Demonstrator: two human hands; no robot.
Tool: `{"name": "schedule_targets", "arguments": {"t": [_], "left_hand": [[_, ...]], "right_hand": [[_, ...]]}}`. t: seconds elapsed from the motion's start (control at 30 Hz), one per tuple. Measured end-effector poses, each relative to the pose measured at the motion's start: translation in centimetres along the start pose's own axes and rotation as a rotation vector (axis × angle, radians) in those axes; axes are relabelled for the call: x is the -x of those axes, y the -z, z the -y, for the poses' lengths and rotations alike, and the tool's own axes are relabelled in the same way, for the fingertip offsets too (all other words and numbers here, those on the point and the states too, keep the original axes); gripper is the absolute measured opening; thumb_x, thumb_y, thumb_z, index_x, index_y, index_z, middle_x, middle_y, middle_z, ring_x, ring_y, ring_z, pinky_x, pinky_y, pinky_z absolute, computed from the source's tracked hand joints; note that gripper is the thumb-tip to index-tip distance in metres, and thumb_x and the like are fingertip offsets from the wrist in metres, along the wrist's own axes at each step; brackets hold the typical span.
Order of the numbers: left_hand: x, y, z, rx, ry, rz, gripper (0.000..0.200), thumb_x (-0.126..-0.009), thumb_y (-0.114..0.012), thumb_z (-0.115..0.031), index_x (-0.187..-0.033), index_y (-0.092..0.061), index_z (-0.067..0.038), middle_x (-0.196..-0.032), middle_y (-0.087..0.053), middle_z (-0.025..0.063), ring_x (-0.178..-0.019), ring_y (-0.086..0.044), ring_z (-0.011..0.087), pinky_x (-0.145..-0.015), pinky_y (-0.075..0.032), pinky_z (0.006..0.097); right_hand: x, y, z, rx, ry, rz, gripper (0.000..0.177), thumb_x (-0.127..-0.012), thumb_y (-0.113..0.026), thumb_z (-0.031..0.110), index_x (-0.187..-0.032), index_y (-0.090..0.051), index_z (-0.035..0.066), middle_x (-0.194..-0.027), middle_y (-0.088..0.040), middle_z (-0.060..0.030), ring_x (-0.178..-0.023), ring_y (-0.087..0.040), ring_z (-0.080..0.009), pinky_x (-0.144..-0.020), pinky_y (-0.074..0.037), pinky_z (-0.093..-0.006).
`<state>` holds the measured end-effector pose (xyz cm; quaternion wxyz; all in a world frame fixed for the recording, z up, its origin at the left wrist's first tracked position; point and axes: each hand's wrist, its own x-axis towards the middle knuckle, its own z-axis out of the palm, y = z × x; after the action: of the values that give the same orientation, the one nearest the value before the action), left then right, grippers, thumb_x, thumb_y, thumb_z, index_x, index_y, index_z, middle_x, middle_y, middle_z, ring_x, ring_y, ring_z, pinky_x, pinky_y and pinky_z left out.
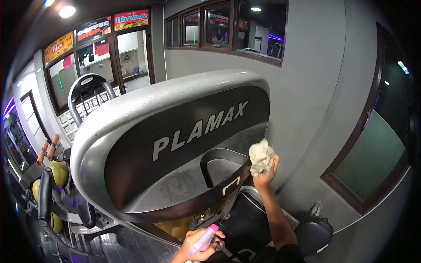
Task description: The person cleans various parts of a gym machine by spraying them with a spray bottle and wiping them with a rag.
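Note:
A pale crumpled cloth is held in my right hand, at the right end of a large machine panel with PLAMAX lettering on its dark face. Whether the cloth touches the panel's edge cannot be made out. Below the panel, my left hand is wrapped round a clear bottle with a pink top. The panel has a silver rounded rim and a grey lower ledge with a recessed pocket.
Black padded seats lie below and right of the panel. More gym equipment with orange handles stands at left. A grey wall and a framed glass door are on the right.

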<state>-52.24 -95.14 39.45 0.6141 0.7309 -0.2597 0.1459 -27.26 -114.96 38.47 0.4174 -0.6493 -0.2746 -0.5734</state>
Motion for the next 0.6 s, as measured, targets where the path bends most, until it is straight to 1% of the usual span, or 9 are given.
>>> {"name": "schedule_targets", "arguments": {"t": [0.07,0.13,0.2,0.23,0.37,0.4,0.47,0.53,0.6], "left_hand": [[-0.6,-0.5,0.7,0.037,0.003,0.019,0.031,-0.068,-0.059,0.009,-0.099,-0.058,0.008,-0.090,-0.068,0.0148,-0.074,-0.071,0.0227,-0.064,-0.055,0.0281],[-1.3,-1.1,1.0,0.079,0.000,0.039,0.032,-0.068,-0.059,0.009,-0.099,-0.058,0.008,-0.089,-0.068,0.0144,-0.074,-0.071,0.0225,-0.064,-0.055,0.0278],[-2.1,-1.6,1.0,0.102,-0.034,0.047,0.035,-0.071,-0.061,0.009,-0.106,-0.059,0.006,-0.094,-0.068,0.0098,-0.074,-0.069,0.0163,-0.067,-0.054,0.0259],[-2.5,-1.9,1.0,0.124,-0.035,0.051,0.036,-0.072,-0.060,0.009,-0.107,-0.058,0.006,-0.094,-0.067,0.0101,-0.073,-0.069,0.0164,-0.067,-0.054,0.0257],[-4.8,-2.7,0.3,0.132,-0.045,0.050,0.035,-0.073,-0.057,0.010,-0.107,-0.058,0.006,-0.094,-0.067,0.0105,-0.073,-0.069,0.0151,-0.067,-0.054,0.0250],[-5.5,-2.8,-0.3,0.163,-0.027,0.027,0.035,-0.073,-0.057,0.010,-0.107,-0.058,0.007,-0.093,-0.067,0.0112,-0.074,-0.069,0.0149,-0.067,-0.054,0.0247],[-6.9,-2.6,-0.4,0.157,-0.068,0.041,0.036,-0.073,-0.056,0.010,-0.110,-0.056,0.008,-0.094,-0.066,0.0122,-0.074,-0.069,0.0153,-0.067,-0.053,0.0246],[-7.7,-2.7,-0.5,0.237,-0.035,0.026,0.038,-0.073,-0.056,0.009,-0.111,-0.055,0.008,-0.095,-0.066,0.0124,-0.074,-0.069,0.0157,-0.068,-0.053,0.0247],[-8.2,-2.8,-0.4,0.315,0.006,0.008,0.039,-0.073,-0.057,0.009,-0.112,-0.054,0.008,-0.095,-0.065,0.0127,-0.074,-0.069,0.0160,-0.068,-0.053,0.0248]], "right_hand": [[-1.4,-0.8,-2.1,0.032,0.014,-0.040,0.034,-0.081,-0.057,0.001,-0.114,-0.051,-0.005,-0.113,-0.051,-0.0180,-0.106,-0.055,-0.0306,-0.089,-0.043,-0.0374],[-3.4,-1.8,-4.0,0.033,-0.298,-0.052,0.032,-0.082,-0.056,0.001,-0.112,-0.052,-0.006,-0.112,-0.054,-0.0198,-0.104,-0.056,-0.0275,-0.088,-0.044,-0.0351],[-4.4,-2.5,-7.3,-0.098,-0.642,0.033,0.029,-0.086,-0.053,0.004,-0.113,-0.053,-0.007,-0.110,-0.059,-0.0197,-0.101,-0.058,-0.0255,-0.089,-0.043,-0.0335],[-4.7,-2.7,-8.4,-0.052,-0.713,0.066,0.030,-0.092,-0.051,0.010,-0.117,-0.052,-0.007,-0.110,-0.062,-0.0182,-0.101,-0.058,-0.0254,-0.091,-0.042,-0.0331],[-4.8,-2.9,-4.7,-0.143,-0.616,-0.131,0.035,-0.096,-0.051,0.019,-0.121,-0.051,-0.005,-0.115,-0.061,-0.0173,-0.107,-0.057,-0.0244,-0.094,-0.041,-0.0330],[-3.6,-2.2,-4.7,-0.163,-0.566,-0.078,0.035,-0.096,-0.052,0.020,-0.120,-0.051,-0.005,-0.118,-0.059,-0.0162,-0.109,-0.056,-0.0237,-0.094,-0.040,-0.0326],[-2.8,-0.7,-3.7,-0.070,-0.305,-0.002,0.034,-0.094,-0.055,0.018,-0.119,-0.052,-0.005,-0.119,-0.056,-0.0147,-0.109,-0.054,-0.0218,-0.093,-0.041,-0.0318],[-5.3,1.1,-3.5,-0.052,-0.255,0.048,0.032,-0.089,-0.059,0.012,-0.115,-0.055,-0.006,-0.119,-0.054,-0.0151,-0.109,-0.055,-0.0259,-0.092,-0.042,-0.0331],[-9.0,2.5,-3.5,0.196,-0.176,0.341,0.032,-0.083,-0.062,0.007,-0.113,-0.057,-0.003,-0.116,-0.054,-0.0157,-0.106,-0.056,-0.0325,-0.090,-0.044,-0.0358]]}}
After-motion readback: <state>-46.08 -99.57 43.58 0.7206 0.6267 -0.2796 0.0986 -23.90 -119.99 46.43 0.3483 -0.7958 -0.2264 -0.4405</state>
